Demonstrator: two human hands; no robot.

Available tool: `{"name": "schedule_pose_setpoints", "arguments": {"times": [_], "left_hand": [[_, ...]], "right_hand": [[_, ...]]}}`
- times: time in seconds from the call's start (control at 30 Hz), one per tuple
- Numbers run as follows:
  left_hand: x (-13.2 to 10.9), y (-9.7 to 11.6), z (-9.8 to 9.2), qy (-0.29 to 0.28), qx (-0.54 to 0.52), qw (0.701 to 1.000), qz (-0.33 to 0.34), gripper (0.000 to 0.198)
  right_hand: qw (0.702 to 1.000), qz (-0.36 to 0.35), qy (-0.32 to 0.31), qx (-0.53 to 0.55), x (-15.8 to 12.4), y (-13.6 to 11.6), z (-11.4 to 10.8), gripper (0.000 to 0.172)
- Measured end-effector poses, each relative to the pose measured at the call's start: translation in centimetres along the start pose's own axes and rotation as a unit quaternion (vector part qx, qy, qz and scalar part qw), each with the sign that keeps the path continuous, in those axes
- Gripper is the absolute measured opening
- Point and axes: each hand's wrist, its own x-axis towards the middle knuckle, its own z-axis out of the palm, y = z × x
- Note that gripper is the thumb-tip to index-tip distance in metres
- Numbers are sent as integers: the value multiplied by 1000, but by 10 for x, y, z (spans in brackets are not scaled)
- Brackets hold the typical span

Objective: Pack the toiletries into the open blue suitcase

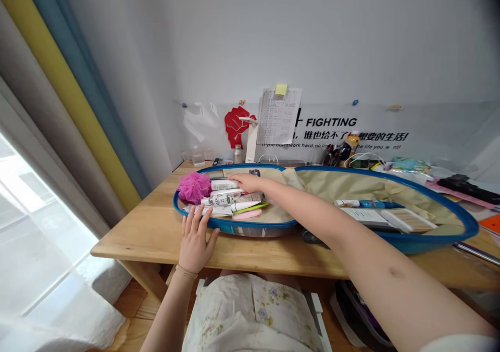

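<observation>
An open suitcase with a blue rim (269, 225) lies across the wooden table, its two beige-lined halves spread side by side. In its left half, my right hand (247, 182) is closed around the right end of a white bottle (224, 184); the undersides of its fingers are hidden. My left hand (197, 240) has its fingers spread over the near left rim, holding nothing. Beside the white bottle sits a pink mesh bath puff (194, 187). Closer to me lie a clear pump bottle (222, 200), a white-and-green tube (244, 206) and a pink slim item (247, 214).
The right half holds a blue-and-white tube (369, 204), a white box (365, 216) and a pack of cotton swabs (410, 220). Behind the suitcase stand a white lamp (252, 141) and a small bottle (237, 154). Plastic bags (410, 165) lie at right.
</observation>
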Motion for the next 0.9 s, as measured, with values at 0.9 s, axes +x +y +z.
{"name": "schedule_pose_setpoints", "arguments": {"times": [0.9], "left_hand": [[1,-1,1,23,12,999,31,57]], "right_hand": [[899,425,-80,-68,-253,199,-90,30]]}}
